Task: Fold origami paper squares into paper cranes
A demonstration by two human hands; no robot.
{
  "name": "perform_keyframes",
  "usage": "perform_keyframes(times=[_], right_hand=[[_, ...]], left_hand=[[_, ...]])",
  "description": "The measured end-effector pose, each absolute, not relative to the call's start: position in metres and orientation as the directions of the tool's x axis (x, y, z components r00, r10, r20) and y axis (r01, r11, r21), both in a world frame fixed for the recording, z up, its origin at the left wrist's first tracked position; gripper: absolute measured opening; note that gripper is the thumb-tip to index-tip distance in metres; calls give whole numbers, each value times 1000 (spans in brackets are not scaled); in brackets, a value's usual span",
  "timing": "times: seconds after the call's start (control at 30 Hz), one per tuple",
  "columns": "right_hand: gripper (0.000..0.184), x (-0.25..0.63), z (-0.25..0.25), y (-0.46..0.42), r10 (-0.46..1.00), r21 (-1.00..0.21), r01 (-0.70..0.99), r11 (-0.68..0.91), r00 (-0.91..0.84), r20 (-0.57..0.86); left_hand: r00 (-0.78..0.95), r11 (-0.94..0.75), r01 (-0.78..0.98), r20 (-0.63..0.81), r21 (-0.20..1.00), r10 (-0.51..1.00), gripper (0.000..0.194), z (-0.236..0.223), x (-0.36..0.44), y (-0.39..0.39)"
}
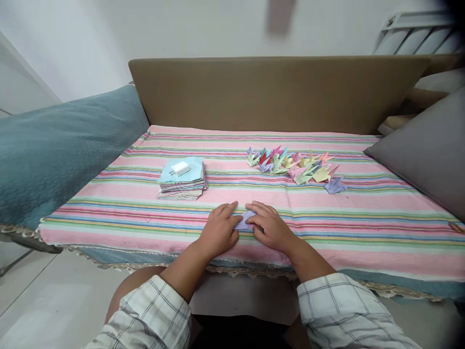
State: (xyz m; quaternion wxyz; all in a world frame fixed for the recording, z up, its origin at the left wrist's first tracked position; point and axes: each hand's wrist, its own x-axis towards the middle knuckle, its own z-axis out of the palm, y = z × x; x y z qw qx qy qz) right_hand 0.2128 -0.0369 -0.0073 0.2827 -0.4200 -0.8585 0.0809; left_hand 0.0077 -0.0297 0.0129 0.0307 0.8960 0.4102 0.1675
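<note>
A small piece of folded lavender paper (244,221) lies on the striped cloth near the front of the sofa seat. My left hand (221,228) grips its left part between thumb and fingers. On the other side, my right hand (271,225) has its fingers bent over the right part of the paper. Both hands rest low against the cloth, and the fingers cover much of the paper's outline. Farther back to the right, several folded paper cranes (301,167) in many colours sit in a loose cluster.
Back left stands a stack of square paper (183,186) with a white charger plug (180,168) on top. The striped cloth (225,140) covers the seat. A blue armrest (72,140) bounds the left, a grey cushion (425,150) the right, a brown backrest (276,94) the rear.
</note>
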Motion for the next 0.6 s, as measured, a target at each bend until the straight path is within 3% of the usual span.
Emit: perform_keyframes(times=[0.17,0.3,0.43,0.6], right_hand=[[21,211,-4,-39,772,-383,675,631,-498,395],[10,208,-1,-41,786,-311,742,594,-454,419],[10,206,-3,-40,783,-287,746,601,-476,402],[13,205,-7,-36,776,-357,696,624,-495,392]], left_hand=[[655,-719,673,312,172,688,32,8,4,-20],[680,-739,659,305,144,666,26,7,6,-21],[688,-748,635,298,193,661,27,9,6,-23],[659,-723,635,297,272,691,11,8,4,-20]])
